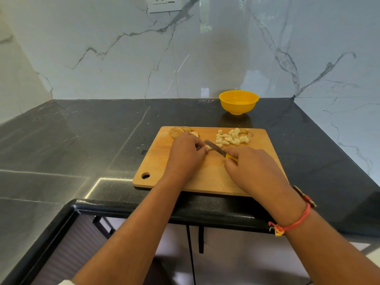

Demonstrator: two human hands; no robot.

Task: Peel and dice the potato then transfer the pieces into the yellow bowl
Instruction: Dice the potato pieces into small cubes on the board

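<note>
On the wooden cutting board (pixel 164 161) my left hand (pixel 186 153) curls over a small pale potato piece (pixel 208 148) and pinches it with the fingertips. My right hand (pixel 249 167) grips a knife (pixel 214 148) by its yellow handle, the blade angled up-left with its tip beside that piece. A pile of several diced potato cubes (pixel 232 137) lies at the board's far right. Brown peels (pixel 178 131) lie at the far edge, behind my left hand. The yellow bowl (pixel 239 102) stands empty on the counter beyond the board.
The board lies on a dark stone counter (pixel 82 140) backed by a marble wall (pixel 185 58). The counter's front edge (pixel 164 208) runs just below the board. A socket plate (pixel 164 4) is high on the wall.
</note>
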